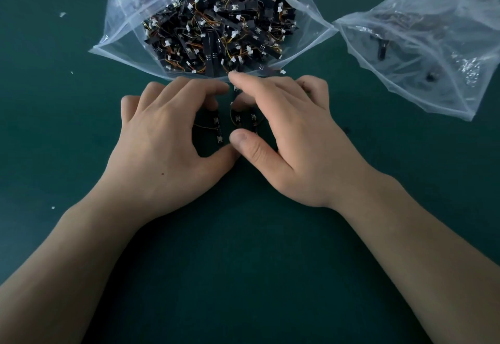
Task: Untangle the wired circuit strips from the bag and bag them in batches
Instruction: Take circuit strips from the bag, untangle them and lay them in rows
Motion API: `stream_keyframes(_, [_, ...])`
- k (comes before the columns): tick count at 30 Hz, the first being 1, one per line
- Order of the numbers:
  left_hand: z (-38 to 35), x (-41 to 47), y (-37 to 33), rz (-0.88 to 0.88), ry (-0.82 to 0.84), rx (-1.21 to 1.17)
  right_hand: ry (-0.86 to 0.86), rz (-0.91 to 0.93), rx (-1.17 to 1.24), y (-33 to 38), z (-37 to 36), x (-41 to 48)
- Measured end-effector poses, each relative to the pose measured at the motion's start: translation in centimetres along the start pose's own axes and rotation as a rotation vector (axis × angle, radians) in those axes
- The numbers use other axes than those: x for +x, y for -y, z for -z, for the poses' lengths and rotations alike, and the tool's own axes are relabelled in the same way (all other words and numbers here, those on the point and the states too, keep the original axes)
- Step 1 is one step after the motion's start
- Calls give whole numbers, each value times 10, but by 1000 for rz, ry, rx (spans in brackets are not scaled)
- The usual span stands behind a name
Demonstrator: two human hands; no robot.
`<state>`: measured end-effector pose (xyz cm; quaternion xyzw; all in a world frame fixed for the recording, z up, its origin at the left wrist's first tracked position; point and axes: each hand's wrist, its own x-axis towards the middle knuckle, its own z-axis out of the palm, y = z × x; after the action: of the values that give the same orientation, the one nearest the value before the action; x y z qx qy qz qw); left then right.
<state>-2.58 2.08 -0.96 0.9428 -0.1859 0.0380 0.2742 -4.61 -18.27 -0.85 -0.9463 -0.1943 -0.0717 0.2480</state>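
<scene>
Head view: left hand (167, 138) and right hand (286, 132) curled fingers round roughly 3 freed strips (219, 132); source bag (130, 5) lay nearly full, second bag (433, 19) almost empty.

1. No word, number, brand or sign can be read anywhere in this view.
2. The big clear bag (127, 19) carries no legible print on its plastic.
3. The black circuit strips (211, 54) inside it show small pale marks, too small and blurred to read.
4. The second clear bag (422, 35), at right, shows only glare and creases, with no lettering that can be made out.
</scene>
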Motion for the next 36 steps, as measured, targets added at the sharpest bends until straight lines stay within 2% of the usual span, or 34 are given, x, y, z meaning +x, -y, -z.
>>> stream_keyframes(23, [0, 0, 0, -44, 5, 45, 105, -41, -261, 3, -3, 6])
stream_keyframes(25, [0, 0, 0, -49, 4, 42, 46, -40, -236, 4, -3, 5])
stream_keyframes(29, [-1, 0, 3, -53, 1, -5, -280, -91, -90, -4, 1, 5])
stream_keyframes(31, [-2, 0, 4, -54, 3, -39, -384, -135, -75, -14, 7, 5])
stream_keyframes(33, [-2, 0, 5, -54, 6, -70, -411, -160, -53, -26, 12, 2])
stream_keyframes(36, [0, 1, 5, -49, 3, -97, -327, -198, 19, -37, 17, -5])
